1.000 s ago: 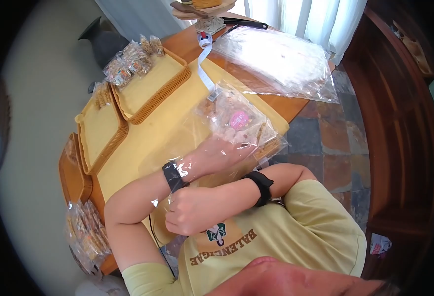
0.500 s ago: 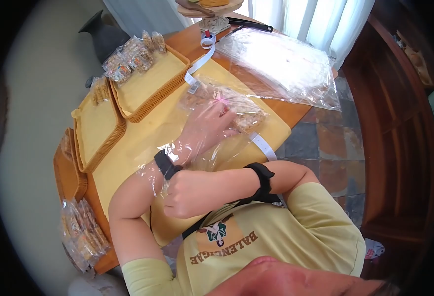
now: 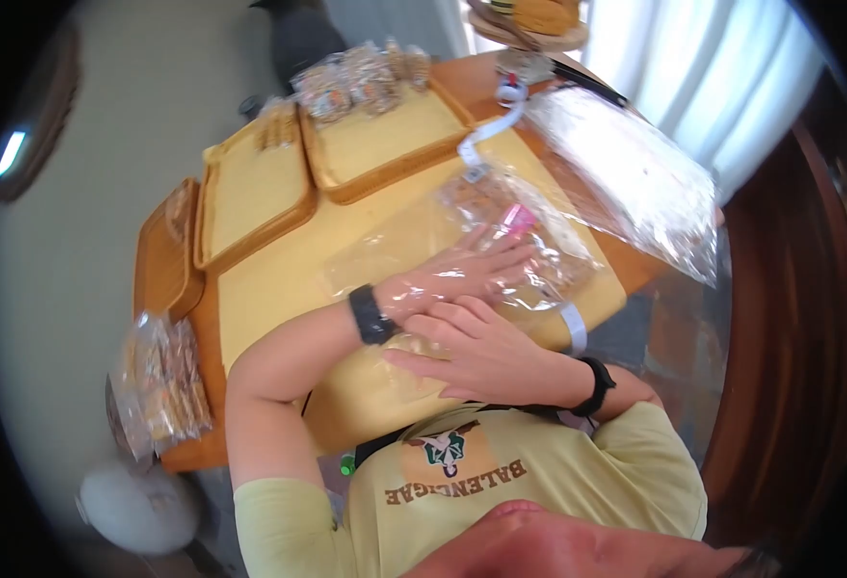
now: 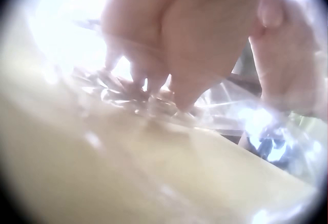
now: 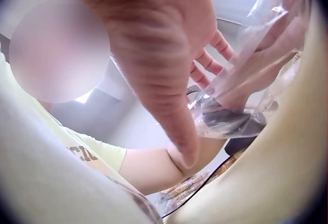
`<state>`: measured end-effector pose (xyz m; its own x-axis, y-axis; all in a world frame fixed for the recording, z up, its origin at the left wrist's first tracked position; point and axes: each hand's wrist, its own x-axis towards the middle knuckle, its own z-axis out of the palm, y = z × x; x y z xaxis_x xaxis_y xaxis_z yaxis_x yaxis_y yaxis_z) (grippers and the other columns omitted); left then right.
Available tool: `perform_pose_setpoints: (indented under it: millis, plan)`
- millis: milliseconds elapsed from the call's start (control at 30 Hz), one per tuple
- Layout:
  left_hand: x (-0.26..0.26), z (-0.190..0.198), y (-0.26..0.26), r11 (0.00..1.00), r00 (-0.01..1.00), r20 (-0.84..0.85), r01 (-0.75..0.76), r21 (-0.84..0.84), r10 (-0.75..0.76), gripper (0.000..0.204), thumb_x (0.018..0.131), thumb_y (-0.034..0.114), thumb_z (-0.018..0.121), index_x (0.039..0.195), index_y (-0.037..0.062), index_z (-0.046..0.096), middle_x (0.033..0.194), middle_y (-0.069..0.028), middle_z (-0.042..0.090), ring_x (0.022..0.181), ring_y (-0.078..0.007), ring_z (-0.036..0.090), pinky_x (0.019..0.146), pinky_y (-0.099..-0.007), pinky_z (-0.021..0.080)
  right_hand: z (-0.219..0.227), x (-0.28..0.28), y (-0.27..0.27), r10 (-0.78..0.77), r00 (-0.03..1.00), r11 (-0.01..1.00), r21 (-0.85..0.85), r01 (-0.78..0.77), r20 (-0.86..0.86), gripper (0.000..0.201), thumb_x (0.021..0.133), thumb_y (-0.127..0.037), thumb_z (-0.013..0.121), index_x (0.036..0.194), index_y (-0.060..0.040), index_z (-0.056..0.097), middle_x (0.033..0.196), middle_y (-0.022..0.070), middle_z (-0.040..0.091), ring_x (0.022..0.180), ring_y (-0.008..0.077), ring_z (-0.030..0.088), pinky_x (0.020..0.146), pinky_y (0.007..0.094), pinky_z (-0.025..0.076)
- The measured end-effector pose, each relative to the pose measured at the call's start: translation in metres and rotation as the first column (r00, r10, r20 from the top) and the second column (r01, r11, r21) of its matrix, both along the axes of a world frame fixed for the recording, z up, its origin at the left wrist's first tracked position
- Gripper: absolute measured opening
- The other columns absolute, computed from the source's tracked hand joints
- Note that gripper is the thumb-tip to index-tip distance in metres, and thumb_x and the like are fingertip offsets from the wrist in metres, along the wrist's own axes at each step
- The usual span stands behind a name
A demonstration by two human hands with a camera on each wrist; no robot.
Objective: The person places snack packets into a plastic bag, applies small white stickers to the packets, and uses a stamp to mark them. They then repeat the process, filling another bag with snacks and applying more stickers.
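Observation:
A large clear plastic bag [image 3: 375,255] lies on the yellow cloth, with packaged snacks [image 3: 481,197] and a pink label [image 3: 518,220] at its far end. My left hand [image 3: 457,275] reaches inside the bag, film over its back, fingers extended onto the contents. In the left wrist view, the left hand's fingertips [image 4: 184,103] point down at crinkled wrapping. My right hand [image 3: 491,356] hovers palm down close by the left wrist, its fingers spread and overlapping the film. The right wrist view shows that right hand [image 5: 169,60] with thumb and fingers apart, holding nothing.
Two cloth-lined wicker trays [image 3: 260,250] stand at the far left, with bagged snacks [image 3: 361,82] behind. More snack packs [image 3: 163,385] lie at the left edge. A white tape measure [image 3: 491,127] runs beneath the bag. Stacked clear film [image 3: 635,173] covers the far right.
The left hand has flattened and spread its fingers over the snacks. My right hand has gone from a closed fist to spread fingers, moving forward over the bag. The head view has turned.

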<state>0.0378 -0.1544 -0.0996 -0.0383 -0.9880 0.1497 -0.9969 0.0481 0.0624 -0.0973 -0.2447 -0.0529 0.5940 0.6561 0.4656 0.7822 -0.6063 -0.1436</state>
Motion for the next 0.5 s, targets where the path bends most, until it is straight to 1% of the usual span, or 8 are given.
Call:
perform_pose_setpoints:
  millis: [67,167,233,300,367,433,467,500]
  plan:
    - [0.000,0.012,0.011,0.998,0.997,-0.048,0.066,-0.013,-0.066,0.064,0.083,0.019,0.049,0.140,0.0175,0.020,0.146,-0.0067,0.018,0.133,-0.0256,0.020,0.106,-0.0468,0.016,0.000,0.000,0.002,0.045,0.999,0.999,0.020,-0.044,-0.021,0.075,0.058,-0.028,0.072,0.127,-0.0182,0.044,0.111,0.0098,0.044,0.099,0.0269,0.042,0.087,0.0380,0.034]
    - [-0.004,0.027,0.041,0.995,0.982,-0.188,-0.015,0.101,0.034,0.063,0.083,0.016,0.047,0.140,0.0169,0.019,0.145,-0.0073,0.018,0.133,-0.0255,0.020,0.105,-0.0492,0.019,0.014,0.004,0.000,0.104,0.992,0.995,0.010,-0.103,-0.072,0.071,0.063,-0.030,0.070,0.128,-0.0202,0.044,0.105,0.0080,0.045,0.097,0.0259,0.043,0.084,0.0376,0.036]
    - [0.001,0.034,0.067,0.990,0.979,-0.189,-0.058,0.130,0.083,0.059,0.086,0.016,0.046,0.139,0.0151,0.021,0.145,-0.0081,0.020,0.132,-0.0266,0.022,0.104,-0.0463,0.024,0.021,0.006,-0.001,0.097,0.987,0.983,-0.141,-0.115,-0.129,0.064,0.071,-0.037,0.064,0.129,-0.0208,0.043,0.089,0.0062,0.050,0.086,0.0223,0.049,0.075,0.0355,0.038]
    - [-0.001,0.055,0.099,0.961,0.852,-0.495,-0.034,0.273,0.171,0.059,0.085,0.018,0.052,0.137,0.0120,0.026,0.143,-0.0116,0.023,0.129,-0.0280,0.027,0.100,-0.0401,0.031,0.026,0.013,0.002,0.155,0.981,0.974,-0.145,-0.172,-0.120,0.061,0.074,-0.040,0.060,0.129,-0.0205,0.043,0.078,0.0050,0.050,0.074,0.0208,0.051,0.067,0.0337,0.039]
    - [-0.012,0.095,0.114,0.908,0.844,-0.445,-0.110,0.405,0.301,0.058,0.086,0.019,0.052,0.138,0.0135,0.025,0.141,-0.0109,0.029,0.124,-0.0296,0.036,0.097,-0.0363,0.035,0.028,0.020,0.006,0.190,0.975,0.966,-0.155,-0.206,-0.111,0.059,0.078,-0.043,0.057,0.130,-0.0201,0.042,0.067,0.0037,0.050,0.062,0.0192,0.053,0.058,0.0319,0.040]
    - [-0.013,0.115,0.125,0.841,0.728,-0.541,-0.093,0.533,0.422,0.056,0.086,0.021,0.052,0.137,0.0156,0.028,0.140,-0.0087,0.032,0.118,-0.0293,0.043,0.094,-0.0374,0.037,0.028,0.028,0.017,0.276,0.942,0.929,-0.198,-0.312,-0.190,0.049,0.082,-0.044,0.052,0.122,-0.0154,0.048,0.053,0.0032,0.047,0.044,0.0187,0.050,0.044,0.0304,0.039]
    - [-0.013,0.120,0.130,0.892,0.763,-0.538,-0.107,0.439,0.357,0.054,0.087,0.023,0.053,0.135,0.0157,0.032,0.130,-0.0080,0.045,0.106,-0.0287,0.052,0.087,-0.0363,0.041,0.024,0.032,0.023,0.273,0.943,0.930,-0.200,-0.310,-0.190,0.049,0.082,-0.044,0.052,0.122,-0.0154,0.048,0.053,0.0032,0.047,0.044,0.0187,0.050,0.044,0.0304,0.039]
    - [-0.012,0.126,0.129,0.893,0.764,-0.539,-0.105,0.438,0.354,0.054,0.087,0.023,0.053,0.135,0.0157,0.032,0.130,-0.0080,0.045,0.106,-0.0287,0.052,0.087,-0.0363,0.041,0.018,0.037,0.028,0.254,0.955,0.940,-0.192,-0.281,-0.154,0.038,0.082,-0.041,0.053,0.109,-0.0134,0.052,0.052,0.0031,0.047,0.041,0.0191,0.050,0.041,0.0303,0.038]
